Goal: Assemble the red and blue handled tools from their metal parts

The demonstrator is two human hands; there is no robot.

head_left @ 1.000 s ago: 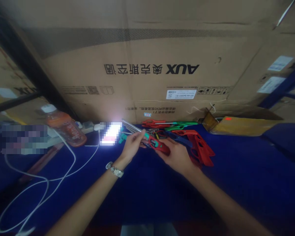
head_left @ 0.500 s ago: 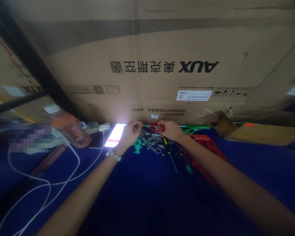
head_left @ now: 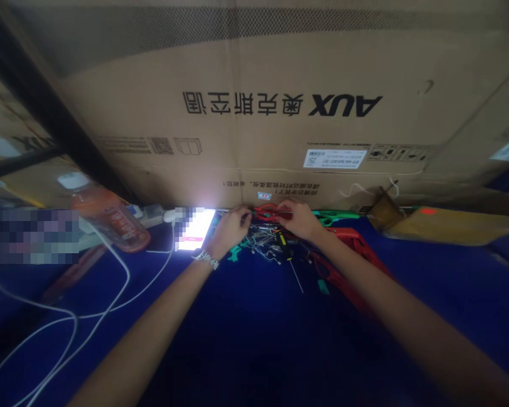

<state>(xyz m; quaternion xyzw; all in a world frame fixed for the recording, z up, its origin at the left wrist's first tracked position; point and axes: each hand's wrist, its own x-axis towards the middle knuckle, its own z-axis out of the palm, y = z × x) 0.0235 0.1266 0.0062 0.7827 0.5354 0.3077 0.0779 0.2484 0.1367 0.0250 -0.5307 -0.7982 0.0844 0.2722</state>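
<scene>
At the left of the frame, an orange drink bottle (head_left: 114,217) leans over a white cable (head_left: 128,272), with a brightly lit phone (head_left: 200,226) farther along the blue tabletop (head_left: 237,328). Beside the phone, left of centre, a person's left hand (head_left: 232,229) curls with thumb and fingertips drawn together; whether anything is pinched there cannot be told. Just below that hand lie green plastic pieces (head_left: 234,252). At centre, against the foot of a large cardboard box (head_left: 246,68), a red lighter (head_left: 265,213) lies between the two hands, its right end gripped by the fingers of the right hand (head_left: 302,220). It looks light and stiff, its hard plastic likely somewhat slick, and the handle offers the surest hold; the thin metal tube would give fingers less. Below it spread fine loose parts (head_left: 263,244), likely easy to scatter, and a yellow-and-black screwdriver (head_left: 284,245). Right of centre, a green lighter (head_left: 339,216) lies beyond the right forearm, above red plastic handles (head_left: 358,244) partly hidden by that arm.
</scene>
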